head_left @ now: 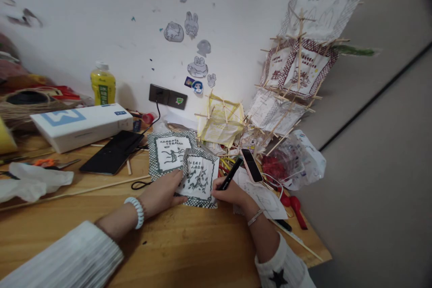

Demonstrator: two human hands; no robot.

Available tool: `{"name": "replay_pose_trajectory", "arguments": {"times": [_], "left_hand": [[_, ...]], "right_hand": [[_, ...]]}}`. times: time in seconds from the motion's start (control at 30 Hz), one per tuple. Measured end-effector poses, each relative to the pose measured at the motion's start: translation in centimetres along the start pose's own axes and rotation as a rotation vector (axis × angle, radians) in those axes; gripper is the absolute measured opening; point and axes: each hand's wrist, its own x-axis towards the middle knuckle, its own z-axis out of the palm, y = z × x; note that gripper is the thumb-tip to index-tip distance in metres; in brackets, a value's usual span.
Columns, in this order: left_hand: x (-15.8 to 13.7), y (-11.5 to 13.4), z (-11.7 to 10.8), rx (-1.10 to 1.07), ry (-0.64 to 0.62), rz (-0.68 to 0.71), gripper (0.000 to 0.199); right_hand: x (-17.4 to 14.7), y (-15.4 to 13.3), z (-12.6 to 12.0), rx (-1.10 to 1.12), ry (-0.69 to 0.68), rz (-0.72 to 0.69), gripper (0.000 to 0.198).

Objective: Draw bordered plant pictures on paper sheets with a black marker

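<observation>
My right hand (229, 192) is closed round a black marker pen (231, 174), its lower end at the right border of a paper drawing (199, 177). This sheet has a dark green crosshatched border, a leafy branch and handwritten characters. At its left edge my left hand (164, 192) holds it, the thumb near the lower border and the fingers higher up. Partly under it lies a second drawing (165, 158) with a similar border.
A phone (252, 165) and sketched sheets (266, 195) lie right of my hands. Stick-framed paper panels (221, 119) lean against the wall. To the left are a black tablet-like device (113, 152), a white box (83, 126), a yellow drink bottle (103, 84) and orange-handled scissors (47, 162).
</observation>
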Motion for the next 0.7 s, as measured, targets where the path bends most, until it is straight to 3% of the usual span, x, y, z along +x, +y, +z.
{"name": "replay_pose_trajectory", "arguments": {"times": [0.7], "left_hand": [[0.0,0.17,-0.14,-0.013,0.005,-0.008,0.032]], "right_hand": [[0.21,0.61,-0.92,-0.014,0.073,0.032,0.015]]}}
